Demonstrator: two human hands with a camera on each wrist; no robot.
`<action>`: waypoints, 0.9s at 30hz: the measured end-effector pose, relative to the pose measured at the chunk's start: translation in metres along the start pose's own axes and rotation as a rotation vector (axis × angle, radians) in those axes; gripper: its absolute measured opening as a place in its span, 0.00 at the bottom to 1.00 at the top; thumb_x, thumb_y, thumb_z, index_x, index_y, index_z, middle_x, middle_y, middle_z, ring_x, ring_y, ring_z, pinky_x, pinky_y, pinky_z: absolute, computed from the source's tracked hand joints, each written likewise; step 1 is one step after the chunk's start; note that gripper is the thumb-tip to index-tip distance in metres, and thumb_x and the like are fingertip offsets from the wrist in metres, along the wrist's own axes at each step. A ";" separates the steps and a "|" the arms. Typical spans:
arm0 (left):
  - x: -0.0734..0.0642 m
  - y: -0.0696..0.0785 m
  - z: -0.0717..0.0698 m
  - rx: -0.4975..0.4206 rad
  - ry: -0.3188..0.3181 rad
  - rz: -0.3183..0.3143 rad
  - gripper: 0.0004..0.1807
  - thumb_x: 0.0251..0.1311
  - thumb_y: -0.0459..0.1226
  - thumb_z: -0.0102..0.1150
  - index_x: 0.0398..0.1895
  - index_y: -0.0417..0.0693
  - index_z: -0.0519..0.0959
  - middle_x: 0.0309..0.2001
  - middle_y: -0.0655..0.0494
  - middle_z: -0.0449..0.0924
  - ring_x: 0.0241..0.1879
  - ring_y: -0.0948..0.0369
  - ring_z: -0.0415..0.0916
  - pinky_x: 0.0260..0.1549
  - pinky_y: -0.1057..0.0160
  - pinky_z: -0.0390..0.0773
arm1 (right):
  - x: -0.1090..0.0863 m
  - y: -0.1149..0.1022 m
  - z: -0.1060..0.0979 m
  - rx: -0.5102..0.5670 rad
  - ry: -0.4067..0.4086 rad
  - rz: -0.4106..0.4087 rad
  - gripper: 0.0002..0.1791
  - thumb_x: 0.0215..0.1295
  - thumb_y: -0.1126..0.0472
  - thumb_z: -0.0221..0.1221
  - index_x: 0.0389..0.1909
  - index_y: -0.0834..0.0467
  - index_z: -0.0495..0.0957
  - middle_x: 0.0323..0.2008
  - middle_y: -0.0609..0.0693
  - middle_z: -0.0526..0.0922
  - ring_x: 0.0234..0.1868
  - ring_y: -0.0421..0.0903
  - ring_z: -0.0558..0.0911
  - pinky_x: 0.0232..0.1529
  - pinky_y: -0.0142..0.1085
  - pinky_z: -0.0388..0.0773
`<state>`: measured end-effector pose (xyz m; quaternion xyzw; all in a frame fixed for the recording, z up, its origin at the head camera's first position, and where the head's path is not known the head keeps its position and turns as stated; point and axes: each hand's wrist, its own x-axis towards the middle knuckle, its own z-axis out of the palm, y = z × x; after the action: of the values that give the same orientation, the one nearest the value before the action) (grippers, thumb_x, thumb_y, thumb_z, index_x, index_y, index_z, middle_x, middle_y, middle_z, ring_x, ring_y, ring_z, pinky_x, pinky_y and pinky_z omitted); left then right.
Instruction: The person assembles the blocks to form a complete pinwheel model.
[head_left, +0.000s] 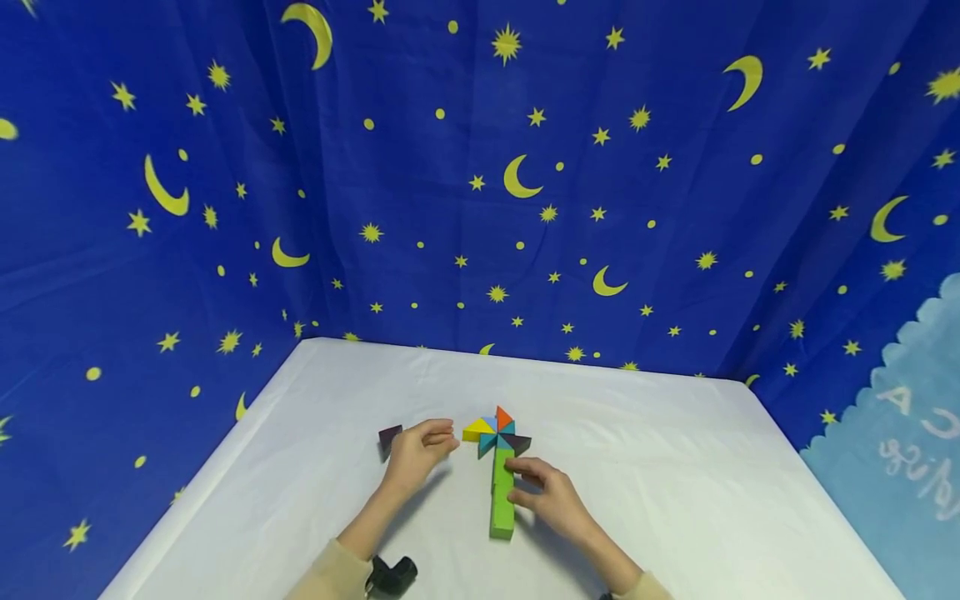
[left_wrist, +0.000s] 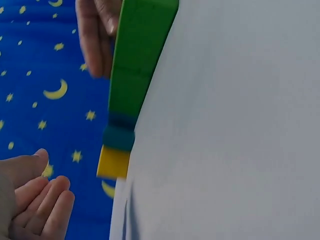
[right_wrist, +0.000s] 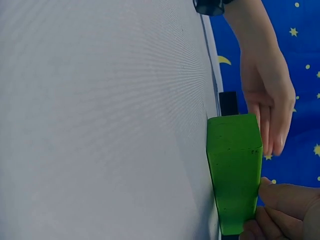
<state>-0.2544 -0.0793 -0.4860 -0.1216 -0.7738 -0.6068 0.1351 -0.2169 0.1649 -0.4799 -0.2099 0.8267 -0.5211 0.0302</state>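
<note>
Two green blocks (head_left: 502,500) lie end to end in a column on the white table. At their far end, small triangle blocks fan out like a pinwheel: orange (head_left: 503,419), yellow (head_left: 476,430), dark (head_left: 518,444), and several blue or teal ones (head_left: 487,442). My right hand (head_left: 553,496) is beside the column, thumb and fingertips touching the right side of the green blocks. Left of the pinwheel, my left hand (head_left: 417,455) hovers with loosely bent fingers and nothing between them. A separate dark triangle block (head_left: 387,438) sits just past the left hand, partly hidden by it.
White cloth covers the table (head_left: 637,467). Blue curtains (head_left: 420,175) with yellow moons and stars rise behind it and at both sides. A light blue panel with lettering (head_left: 907,433) hangs at the right. A black device (head_left: 393,577) is by the left wrist.
</note>
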 end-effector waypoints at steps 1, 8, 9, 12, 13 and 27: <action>-0.002 0.005 -0.007 -0.002 0.008 0.003 0.17 0.50 0.27 0.67 0.45 0.31 0.80 0.41 0.38 0.82 0.39 0.51 0.82 0.37 0.66 0.82 | 0.000 0.000 0.000 -0.002 0.000 0.001 0.24 0.58 0.65 0.64 0.56 0.65 0.74 0.53 0.59 0.77 0.57 0.57 0.74 0.58 0.43 0.71; -0.004 -0.019 -0.054 0.141 0.081 0.100 0.23 0.50 0.30 0.69 0.50 0.32 0.77 0.47 0.41 0.80 0.46 0.48 0.79 0.45 0.63 0.79 | 0.005 0.013 0.001 -0.019 0.001 0.002 0.25 0.57 0.61 0.65 0.56 0.62 0.74 0.53 0.55 0.78 0.57 0.53 0.75 0.58 0.39 0.72; -0.004 -0.023 -0.060 0.167 0.087 0.114 0.24 0.49 0.30 0.69 0.51 0.32 0.77 0.47 0.41 0.80 0.46 0.48 0.79 0.46 0.62 0.79 | 0.005 0.014 0.001 -0.019 0.000 0.002 0.25 0.57 0.61 0.65 0.56 0.62 0.74 0.53 0.55 0.78 0.57 0.53 0.75 0.58 0.39 0.72; -0.005 -0.032 -0.076 0.227 0.081 0.111 0.28 0.48 0.32 0.71 0.54 0.31 0.75 0.50 0.39 0.78 0.50 0.45 0.76 0.49 0.59 0.77 | 0.004 0.014 0.001 -0.016 -0.002 0.008 0.25 0.57 0.61 0.65 0.56 0.62 0.74 0.53 0.55 0.78 0.57 0.53 0.75 0.58 0.39 0.72; -0.005 -0.035 -0.079 0.253 0.073 0.100 0.30 0.47 0.33 0.71 0.55 0.31 0.73 0.52 0.38 0.76 0.51 0.45 0.75 0.51 0.58 0.75 | 0.004 0.014 0.001 -0.016 -0.002 0.008 0.25 0.57 0.61 0.65 0.56 0.62 0.74 0.53 0.55 0.78 0.57 0.53 0.75 0.58 0.40 0.72; -0.007 -0.045 -0.088 0.386 -0.019 -0.041 0.28 0.46 0.29 0.71 0.53 0.31 0.73 0.49 0.39 0.77 0.50 0.46 0.75 0.52 0.56 0.75 | 0.004 0.016 0.003 -0.009 0.001 0.009 0.25 0.57 0.62 0.65 0.56 0.63 0.74 0.53 0.55 0.77 0.57 0.53 0.74 0.58 0.39 0.72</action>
<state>-0.2582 -0.1760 -0.5095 -0.0831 -0.8793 -0.4488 0.1362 -0.2251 0.1662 -0.4944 -0.2059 0.8299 -0.5175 0.0314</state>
